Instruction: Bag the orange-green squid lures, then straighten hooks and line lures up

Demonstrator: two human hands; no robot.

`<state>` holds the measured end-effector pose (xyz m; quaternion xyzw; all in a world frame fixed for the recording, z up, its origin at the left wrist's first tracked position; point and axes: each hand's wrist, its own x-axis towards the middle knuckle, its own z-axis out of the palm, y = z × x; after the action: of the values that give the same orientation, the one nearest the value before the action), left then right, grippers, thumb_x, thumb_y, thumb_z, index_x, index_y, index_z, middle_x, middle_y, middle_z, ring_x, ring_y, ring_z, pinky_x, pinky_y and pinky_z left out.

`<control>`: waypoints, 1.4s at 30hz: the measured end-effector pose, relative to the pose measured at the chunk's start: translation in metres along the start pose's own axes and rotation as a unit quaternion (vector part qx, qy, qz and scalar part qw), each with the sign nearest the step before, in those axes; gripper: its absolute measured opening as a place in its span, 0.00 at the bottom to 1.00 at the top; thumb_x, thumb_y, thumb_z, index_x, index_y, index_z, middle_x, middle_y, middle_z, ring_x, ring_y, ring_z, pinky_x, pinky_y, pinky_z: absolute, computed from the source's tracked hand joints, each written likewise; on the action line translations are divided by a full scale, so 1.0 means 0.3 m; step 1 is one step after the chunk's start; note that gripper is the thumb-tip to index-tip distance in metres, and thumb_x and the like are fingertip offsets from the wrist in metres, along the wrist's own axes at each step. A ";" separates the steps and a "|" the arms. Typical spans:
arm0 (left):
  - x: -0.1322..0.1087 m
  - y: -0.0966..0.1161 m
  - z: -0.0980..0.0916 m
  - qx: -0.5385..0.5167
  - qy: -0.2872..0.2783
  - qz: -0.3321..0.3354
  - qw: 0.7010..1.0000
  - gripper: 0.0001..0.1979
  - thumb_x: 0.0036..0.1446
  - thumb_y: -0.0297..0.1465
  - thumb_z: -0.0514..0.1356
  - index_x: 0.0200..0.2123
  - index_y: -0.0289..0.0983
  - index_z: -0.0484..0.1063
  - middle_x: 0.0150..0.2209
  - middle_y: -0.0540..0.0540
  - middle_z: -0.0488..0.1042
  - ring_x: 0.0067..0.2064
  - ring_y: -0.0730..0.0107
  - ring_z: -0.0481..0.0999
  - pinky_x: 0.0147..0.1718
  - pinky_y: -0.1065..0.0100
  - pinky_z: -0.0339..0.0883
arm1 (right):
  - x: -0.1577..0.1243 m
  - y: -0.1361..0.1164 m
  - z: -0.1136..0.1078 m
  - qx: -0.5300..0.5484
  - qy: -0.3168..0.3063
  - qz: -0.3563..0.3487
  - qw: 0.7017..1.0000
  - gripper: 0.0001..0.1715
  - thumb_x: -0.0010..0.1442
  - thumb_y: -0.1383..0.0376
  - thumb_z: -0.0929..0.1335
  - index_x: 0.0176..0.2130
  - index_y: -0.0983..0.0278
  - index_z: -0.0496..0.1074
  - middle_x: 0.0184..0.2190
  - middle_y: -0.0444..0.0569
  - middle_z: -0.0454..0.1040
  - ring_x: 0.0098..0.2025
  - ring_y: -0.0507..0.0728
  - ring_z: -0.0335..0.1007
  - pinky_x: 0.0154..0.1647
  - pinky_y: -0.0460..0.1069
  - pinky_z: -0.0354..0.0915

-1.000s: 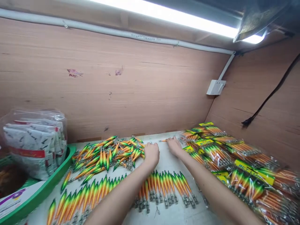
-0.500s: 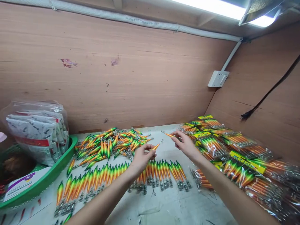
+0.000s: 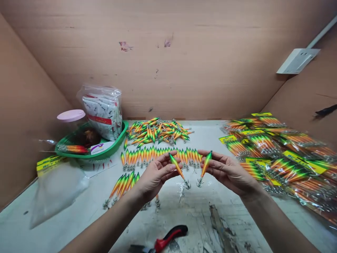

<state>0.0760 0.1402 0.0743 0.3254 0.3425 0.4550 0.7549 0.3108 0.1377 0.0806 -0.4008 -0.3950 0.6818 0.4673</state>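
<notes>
My left hand (image 3: 155,174) pinches a squid jig (image 3: 177,166), green at its tip and orange below, with a crown of metal hooks at the lower end. A matching squid jig (image 3: 205,166) is held in the fingers of my right hand (image 3: 230,172). Both jigs hang hooks-down side by side, slightly apart, over the table. Behind my hands runs a long row of squid jigs (image 3: 143,154), partly hidden by my fingers. A shorter row of jigs (image 3: 126,184) lies beside my left wrist. Farther back is a loose heap of jigs (image 3: 158,131).
Bagged jigs with yellow labels (image 3: 286,165) are piled at the right. At the left stand a green basket (image 3: 110,151) holding packets (image 3: 101,112), and a clear bag (image 3: 60,189). Red-handled pliers (image 3: 168,239) lie at the near edge. Walls enclose the back and sides.
Both hands have come down and nearer, and the jigs have turned from hooks-up to hooks-down. The view has tilted down and shifted left, bringing the pliers and the clear bag into sight.
</notes>
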 end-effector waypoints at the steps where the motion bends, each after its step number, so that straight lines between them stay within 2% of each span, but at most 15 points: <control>1: -0.019 0.003 -0.004 0.003 -0.010 -0.003 1.000 0.23 0.44 0.27 0.70 0.47 0.38 0.74 0.41 0.45 0.77 0.42 0.68 0.77 0.48 0.63 0.68 | -0.003 0.005 0.023 -0.002 -0.015 0.007 1.000 0.23 0.45 0.61 0.78 0.43 0.61 0.77 0.36 0.48 0.79 0.38 0.53 0.75 0.44 0.49 0.69; 5: -0.075 0.012 -0.014 0.015 -0.041 -0.015 0.999 0.25 0.44 0.27 0.70 0.48 0.39 0.74 0.43 0.44 0.76 0.42 0.65 0.77 0.47 0.61 0.67 | -0.012 0.022 0.100 0.009 -0.060 0.016 0.998 0.20 0.46 0.65 0.77 0.42 0.60 0.76 0.37 0.47 0.78 0.38 0.53 0.76 0.41 0.48 0.71; 9: -0.106 0.013 -0.015 0.029 -0.046 -0.008 0.998 0.26 0.44 0.29 0.70 0.50 0.39 0.73 0.44 0.43 0.77 0.41 0.64 0.77 0.46 0.61 0.67 | -0.022 0.038 0.153 0.019 -0.109 0.028 0.993 0.19 0.49 0.66 0.76 0.43 0.60 0.76 0.38 0.49 0.79 0.40 0.54 0.76 0.45 0.50 0.70; 13: -0.122 0.008 -0.027 0.051 -0.056 -0.002 0.997 0.25 0.44 0.30 0.70 0.49 0.38 0.74 0.42 0.43 0.77 0.41 0.64 0.76 0.43 0.63 0.68 | -0.030 0.059 0.180 0.017 -0.104 0.038 0.994 0.19 0.48 0.65 0.76 0.42 0.60 0.76 0.39 0.48 0.79 0.40 0.54 0.76 0.44 0.50 0.70; 17: -0.132 0.000 -0.042 0.078 -0.041 0.007 0.996 0.25 0.44 0.31 0.70 0.49 0.39 0.74 0.37 0.46 0.75 0.35 0.71 0.74 0.38 0.67 0.68 | -0.034 0.084 0.190 0.020 -0.088 0.048 0.995 0.18 0.46 0.66 0.77 0.40 0.60 0.77 0.37 0.46 0.77 0.38 0.52 0.75 0.41 0.47 0.70; 22: -0.127 0.000 -0.064 0.162 -0.048 0.009 0.986 0.25 0.47 0.33 0.67 0.51 0.38 0.72 0.35 0.48 0.71 0.35 0.70 0.74 0.38 0.65 0.69 | -0.024 0.110 0.204 -0.001 -0.090 0.056 0.994 0.21 0.45 0.62 0.78 0.41 0.60 0.76 0.42 0.47 0.76 0.41 0.53 0.74 0.43 0.49 0.71; 24: -0.098 -0.003 -0.087 0.291 -0.026 0.005 0.956 0.28 0.51 0.33 0.64 0.56 0.38 0.67 0.35 0.48 0.71 0.34 0.70 0.75 0.37 0.66 0.69 | 0.003 0.137 0.210 -0.059 -0.063 0.057 0.995 0.24 0.44 0.60 0.78 0.42 0.61 0.75 0.38 0.46 0.76 0.38 0.53 0.75 0.40 0.48 0.71; 26: -0.053 -0.014 -0.115 0.449 0.025 -0.005 0.893 0.32 0.51 0.30 0.62 0.60 0.36 0.60 0.35 0.48 0.72 0.33 0.69 0.76 0.35 0.67 0.69 | 0.048 0.183 0.215 -0.137 -0.017 0.065 0.988 0.24 0.43 0.62 0.78 0.40 0.63 0.73 0.30 0.43 0.75 0.30 0.50 0.74 0.33 0.47 0.71; 28: -0.003 -0.030 -0.139 0.554 0.074 -0.012 0.829 0.34 0.49 0.26 0.62 0.61 0.34 0.58 0.34 0.47 0.73 0.34 0.65 0.76 0.34 0.67 0.68 | 0.102 0.242 0.223 -0.198 0.018 0.082 0.977 0.21 0.42 0.65 0.77 0.36 0.64 0.70 0.22 0.38 0.71 0.22 0.49 0.71 0.24 0.45 0.69; 31: 0.046 -0.056 -0.157 0.617 0.110 -0.014 0.779 0.30 0.46 0.22 0.61 0.55 0.31 0.64 0.36 0.42 0.74 0.40 0.59 0.75 0.37 0.65 0.66 | 0.172 0.327 0.239 -0.244 0.037 0.102 0.964 0.19 0.43 0.68 0.76 0.32 0.63 0.64 0.16 0.34 0.66 0.15 0.50 0.67 0.13 0.44 0.63; 35: 0.038 -0.072 -0.162 0.687 0.130 -0.003 0.715 0.19 0.49 0.21 0.60 0.46 0.32 0.69 0.44 0.37 0.72 0.48 0.56 0.72 0.42 0.65 0.64 | 0.205 0.388 0.266 -0.288 0.052 0.101 0.951 0.17 0.48 0.70 0.72 0.31 0.61 0.60 0.14 0.32 0.64 0.13 0.50 0.67 0.12 0.43 0.64; 39: 0.000 -0.068 -0.169 0.734 0.123 -0.001 0.668 0.10 0.50 0.22 0.59 0.38 0.32 0.72 0.43 0.36 0.73 0.44 0.56 0.74 0.39 0.65 0.64 | 0.187 0.395 0.289 -0.336 0.046 0.088 0.937 0.12 0.52 0.72 0.69 0.32 0.62 0.60 0.15 0.34 0.66 0.14 0.51 0.69 0.13 0.43 0.65; 42: 0.022 -0.041 -0.161 0.758 0.114 0.019 0.642 0.08 0.51 0.25 0.61 0.38 0.33 0.73 0.41 0.38 0.74 0.41 0.56 0.75 0.37 0.64 0.65 | 0.205 0.342 0.268 -0.399 0.045 0.048 0.915 0.08 0.54 0.72 0.68 0.30 0.63 0.63 0.17 0.36 0.69 0.15 0.51 0.70 0.15 0.44 0.66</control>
<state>0.0448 0.1501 0.0362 0.7359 0.6446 0.0835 0.1899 0.1896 0.1574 0.0055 -0.6026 -0.5930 0.4708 0.2521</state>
